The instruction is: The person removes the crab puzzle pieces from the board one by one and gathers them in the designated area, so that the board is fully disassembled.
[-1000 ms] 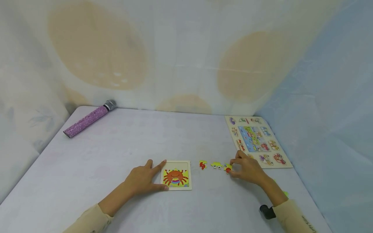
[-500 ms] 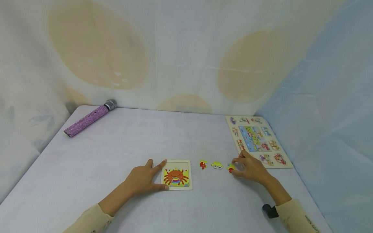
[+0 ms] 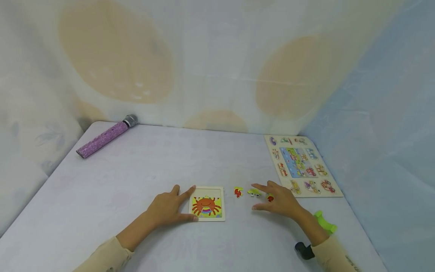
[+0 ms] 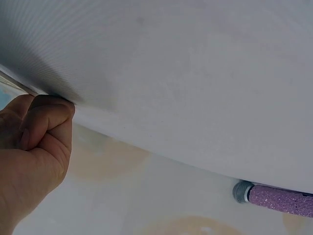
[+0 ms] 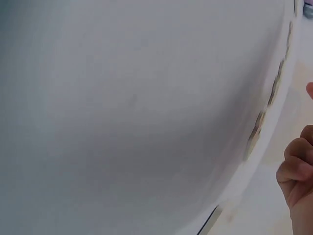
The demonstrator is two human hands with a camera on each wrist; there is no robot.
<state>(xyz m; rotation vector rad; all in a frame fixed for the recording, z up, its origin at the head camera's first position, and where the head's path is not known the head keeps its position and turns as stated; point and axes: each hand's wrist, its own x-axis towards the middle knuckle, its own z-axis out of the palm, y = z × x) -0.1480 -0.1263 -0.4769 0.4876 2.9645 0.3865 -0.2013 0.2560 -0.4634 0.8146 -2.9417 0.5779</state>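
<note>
My left hand (image 3: 167, 206) holds a small wooden puzzle frame (image 3: 223, 204) by its left side, thumb at the near corner and index finger at the far one. A red crab picture (image 3: 205, 207) fills its lower part; a bare strip shows above. Right of the frame lie a red-and-yellow puzzle piece (image 3: 238, 192), a yellow-green piece with eyes (image 3: 254, 193) and another red piece (image 3: 270, 198), partly covered by my right hand (image 3: 280, 200). That hand's thumb and index finger are spread apart around the eye piece's right end, holding nothing; its other fingers are curled in the right wrist view.
A large picture puzzle board (image 3: 276, 149) lies at the table's back right. A purple glittery microphone (image 3: 103, 139) rests at the back left edge. Beside my right forearm are a bright green curved object (image 3: 325, 222) and a black object (image 3: 303, 251) at the sleeve.
My right hand first drew the rightmost red piece slightly to the right, then let it go and moved left, thumb and index finger spreading. My left hand stays on the frame.
</note>
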